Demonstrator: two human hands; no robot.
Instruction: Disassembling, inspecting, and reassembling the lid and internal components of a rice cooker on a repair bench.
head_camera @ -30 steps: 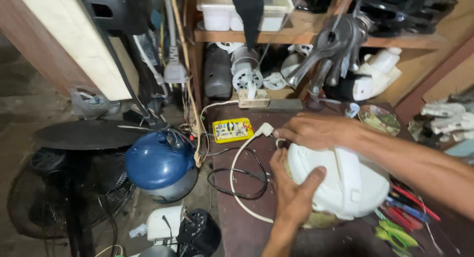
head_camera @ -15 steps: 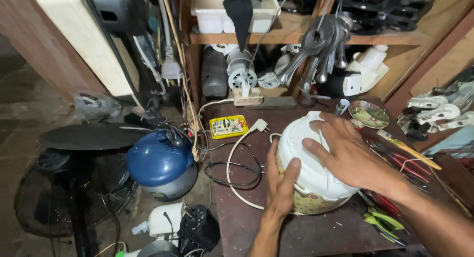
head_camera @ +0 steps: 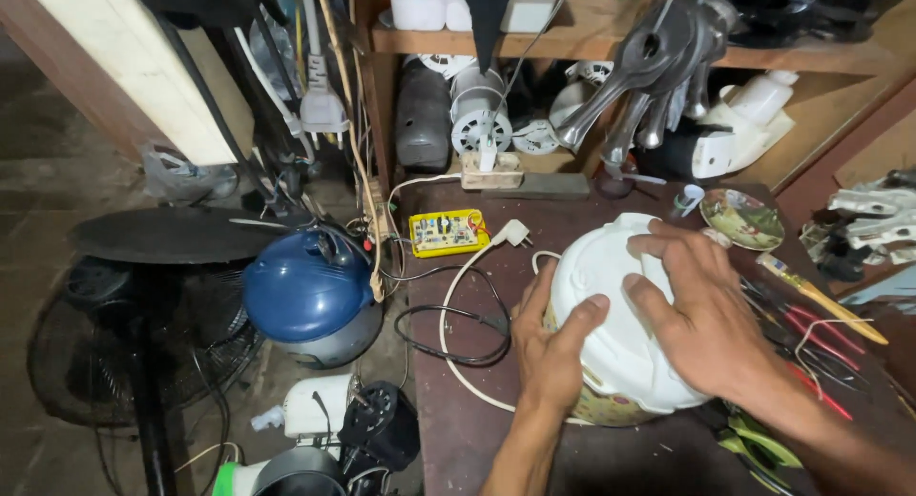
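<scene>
A white rice cooker (head_camera: 611, 315) with a patterned lower wall sits on the dark workbench (head_camera: 458, 429). My left hand (head_camera: 553, 339) grips its left side, thumb and fingers curled onto the lid. My right hand (head_camera: 701, 305) lies spread flat across the top of the lid. A white power cord with a plug (head_camera: 515, 232) loops on the bench left of the cooker, beside a coiled black cable (head_camera: 458, 329).
A yellow circuit board (head_camera: 446, 232) lies at the back left of the bench. Screwdrivers and pliers (head_camera: 811, 334) lie to the right, a small patterned dish (head_camera: 741, 217) behind them. A blue appliance (head_camera: 305, 291) and a fan (head_camera: 134, 334) stand on the floor at left. Shelves with appliance parts (head_camera: 649, 67) rise behind.
My right hand slid from the cooker's far edge back onto the lid top. My left hand shifted up along the left side. The cooker has stayed in place on the bench.
</scene>
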